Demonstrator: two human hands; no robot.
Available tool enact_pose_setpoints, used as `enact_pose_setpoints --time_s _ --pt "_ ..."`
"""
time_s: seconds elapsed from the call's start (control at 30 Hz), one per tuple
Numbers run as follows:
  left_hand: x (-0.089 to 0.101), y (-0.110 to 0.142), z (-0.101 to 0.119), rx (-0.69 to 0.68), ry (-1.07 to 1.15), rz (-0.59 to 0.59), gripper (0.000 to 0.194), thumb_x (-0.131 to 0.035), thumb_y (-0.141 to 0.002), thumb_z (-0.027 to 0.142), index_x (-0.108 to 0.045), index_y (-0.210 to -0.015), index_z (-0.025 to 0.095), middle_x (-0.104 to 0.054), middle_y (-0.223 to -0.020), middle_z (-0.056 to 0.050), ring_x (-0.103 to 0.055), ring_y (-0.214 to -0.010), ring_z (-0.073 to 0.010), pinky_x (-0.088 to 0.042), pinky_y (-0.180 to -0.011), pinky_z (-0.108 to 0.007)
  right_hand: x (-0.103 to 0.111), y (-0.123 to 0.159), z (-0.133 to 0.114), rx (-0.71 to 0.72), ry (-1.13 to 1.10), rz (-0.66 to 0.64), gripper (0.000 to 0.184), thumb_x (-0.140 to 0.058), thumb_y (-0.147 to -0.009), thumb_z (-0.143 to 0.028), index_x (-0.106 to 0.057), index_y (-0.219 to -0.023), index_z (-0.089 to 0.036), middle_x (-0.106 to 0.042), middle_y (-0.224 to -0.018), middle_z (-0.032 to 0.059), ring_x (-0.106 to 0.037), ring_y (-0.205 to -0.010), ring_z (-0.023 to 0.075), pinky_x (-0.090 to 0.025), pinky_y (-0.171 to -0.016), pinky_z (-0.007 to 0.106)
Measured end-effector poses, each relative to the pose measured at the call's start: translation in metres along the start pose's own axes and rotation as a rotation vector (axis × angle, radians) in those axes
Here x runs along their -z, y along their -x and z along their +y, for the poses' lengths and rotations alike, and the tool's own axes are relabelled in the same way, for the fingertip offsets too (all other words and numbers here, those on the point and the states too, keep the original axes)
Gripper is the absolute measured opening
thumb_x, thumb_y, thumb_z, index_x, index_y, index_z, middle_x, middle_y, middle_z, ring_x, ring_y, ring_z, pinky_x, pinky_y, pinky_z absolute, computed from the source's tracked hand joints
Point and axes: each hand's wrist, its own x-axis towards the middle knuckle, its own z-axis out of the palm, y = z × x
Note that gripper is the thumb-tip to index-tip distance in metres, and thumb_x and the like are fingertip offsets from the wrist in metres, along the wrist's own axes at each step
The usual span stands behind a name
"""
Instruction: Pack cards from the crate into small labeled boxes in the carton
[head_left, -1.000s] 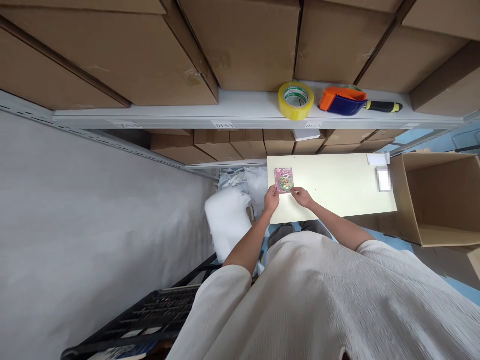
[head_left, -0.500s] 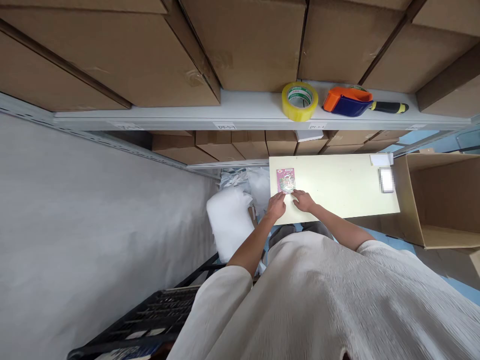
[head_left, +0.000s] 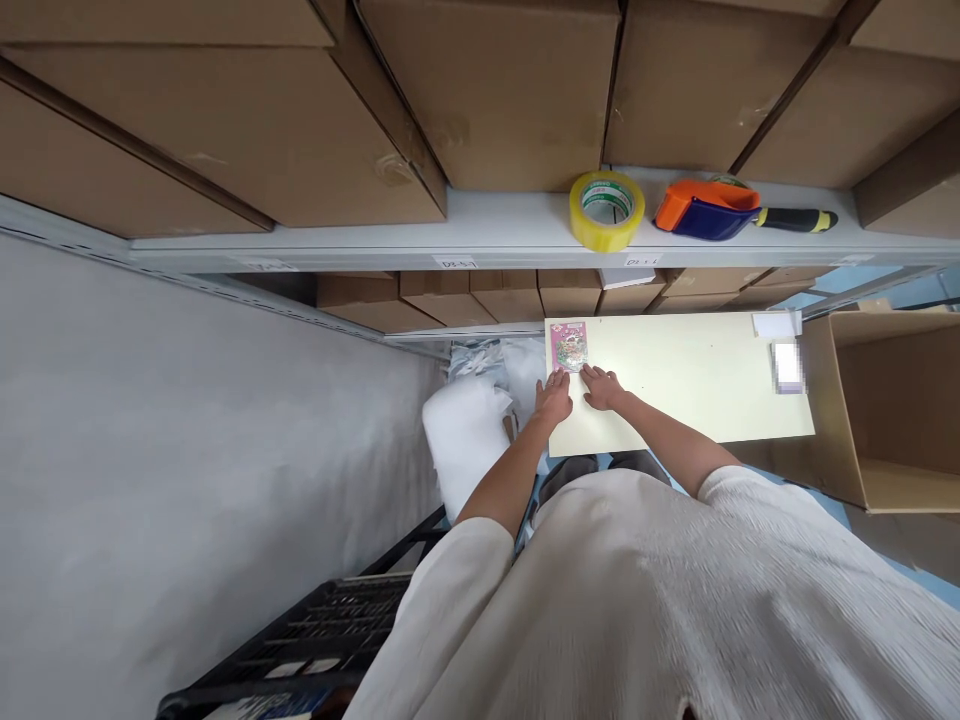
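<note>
A pink square booklet [head_left: 569, 345] with a colourful picture on its cover lies flat near the far left corner of the pale yellow tabletop [head_left: 675, 380]. My left hand [head_left: 555, 396] rests at the booklet's near edge, fingers stretched forward and touching it. Beside it, my right hand [head_left: 600, 388] has its fingers extended toward the near right corner of the booklet, the palm low over the table. Neither hand is closed around anything.
Above the far side runs a grey shelf with cardboard boxes, yellow tape [head_left: 607, 211] and an orange-and-blue tape dispenser [head_left: 709, 209]. An open carton [head_left: 847, 410] stands right. White foam wrap [head_left: 465, 430] is at left, a black crate [head_left: 300, 640] behind it. A blurred device [head_left: 787, 368] lies on the table.
The booklet has slid away from me and slightly left, closer to the table's far left corner. Both hands have moved forward with it. The view has shifted a little.
</note>
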Motion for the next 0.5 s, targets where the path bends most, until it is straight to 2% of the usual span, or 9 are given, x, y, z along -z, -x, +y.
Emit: enact_pose_setpoints --time_s 0.17,0.37,0.43,0.5 --pt "0.008 -0.011 -0.002 0.029 -0.034 -0.020 0.080 -0.057 -0.089 0.008 -0.049 -0.168 0.019 -0.033 -0.183 -0.018 -0.027 -0.172 -0.0347 -0.013 -0.140 -0.066 0.008 -0.008 -0.008 -0.026 -0.015 -0.017 0.090 -0.067 -0.094 -0.029 -0.034 -0.177 -0.022 -0.017 -0.188 0.0128 -0.028 -0.168 0.0452 -0.029 -0.132 0.065" --pt "0.013 -0.017 -0.003 0.008 -0.205 -0.087 0.075 -0.054 -0.095 0.011 -0.045 -0.169 0.018 -0.030 -0.185 -0.016 -0.029 -0.171 -0.0333 -0.031 -0.136 -0.060 0.019 -0.001 -0.017 -0.044 0.071 -0.077 0.088 -0.062 -0.098 -0.030 -0.028 -0.179 -0.025 -0.010 -0.190 0.0093 -0.026 -0.169 0.0414 -0.035 -0.131 0.061" --pt "0.013 -0.017 -0.003 0.000 -0.236 -0.089 0.074 -0.055 -0.095 0.011 -0.046 -0.168 0.015 -0.031 -0.184 -0.018 -0.030 -0.171 -0.0338 -0.035 -0.134 -0.058 0.023 0.003 -0.019 -0.041 0.068 -0.071 0.082 -0.061 -0.100 -0.029 -0.032 -0.177 -0.024 -0.011 -0.190 0.0092 -0.028 -0.168 0.0405 -0.038 -0.130 0.059" --pt "0.013 -0.016 -0.003 -0.019 -0.235 -0.056 0.074 -0.057 -0.094 0.011 -0.047 -0.167 0.015 -0.033 -0.183 -0.020 -0.031 -0.170 -0.0355 -0.034 -0.135 -0.059 0.025 0.009 -0.019 -0.012 0.045 -0.037 0.074 -0.059 -0.101 -0.026 -0.041 -0.173 -0.024 -0.014 -0.190 0.0089 -0.032 -0.167 0.0398 -0.042 -0.128 0.057"
